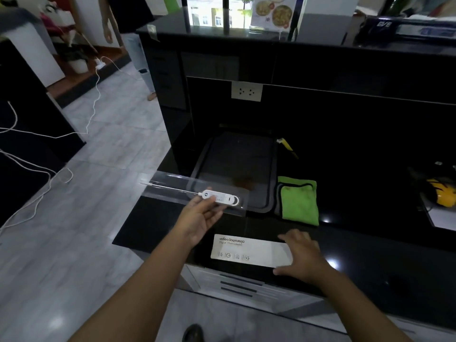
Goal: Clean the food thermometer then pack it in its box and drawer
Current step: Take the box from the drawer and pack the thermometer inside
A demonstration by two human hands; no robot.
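Observation:
The white food thermometer lies in a clear plastic tray, its thin probe pointing left. My left hand holds the tray and thermometer from below, just above the black counter's left end, thumb on the white body. The flat white box with printed text lies on the counter's front edge. My right hand rests over the box's right end with fingers spread. A folded green cloth sits right of the tray. White drawer fronts show below the counter edge.
A dark cutting board lies behind the tray. A yellow-handled tool sits behind the cloth, and a yellow and black object at far right. A wall socket is on the back panel. White cables trail over the tiled floor. A person stands far left.

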